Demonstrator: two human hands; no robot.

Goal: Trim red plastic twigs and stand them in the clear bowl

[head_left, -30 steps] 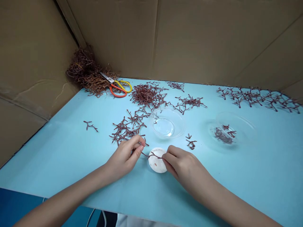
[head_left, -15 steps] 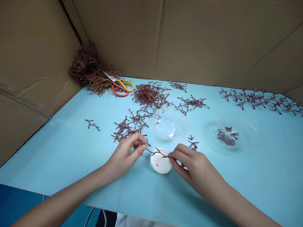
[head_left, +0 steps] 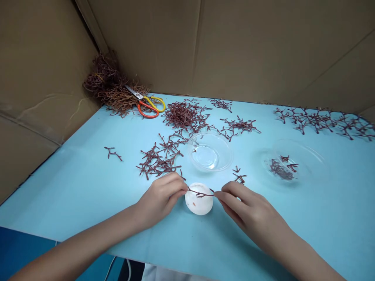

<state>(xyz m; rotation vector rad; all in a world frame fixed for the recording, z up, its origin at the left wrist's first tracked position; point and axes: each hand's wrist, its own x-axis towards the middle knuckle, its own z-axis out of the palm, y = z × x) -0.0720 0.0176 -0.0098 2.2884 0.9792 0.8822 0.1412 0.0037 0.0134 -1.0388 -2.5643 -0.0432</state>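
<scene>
A thin brown branched twig (head_left: 200, 194) stretches between my two hands, just over a small round white dish (head_left: 199, 206). My left hand (head_left: 164, 195) pinches its left end between thumb and fingers. At the other end, the fingertips of my right hand (head_left: 246, 205) are closed on the twig. Beyond the dish stands a clear plastic bowl (head_left: 209, 168) with a tiny bit of twig in it. A few short twig pieces (head_left: 240, 178) lie on the table beside that bowl.
Heaps of brown twigs (head_left: 181, 114) spread over the light blue table (head_left: 73, 187). Scissors (head_left: 148, 107) with red and yellow handles rest by a tangled bundle (head_left: 117, 93) at the back left. Another clear bowl (head_left: 310, 154) holds cut pieces. Cardboard walls (head_left: 234, 47) enclose the back and left.
My left hand has shifted right along the twig and its grip has changed. My right hand has moved slightly right. The twig has turned and lies more level over the dish.
</scene>
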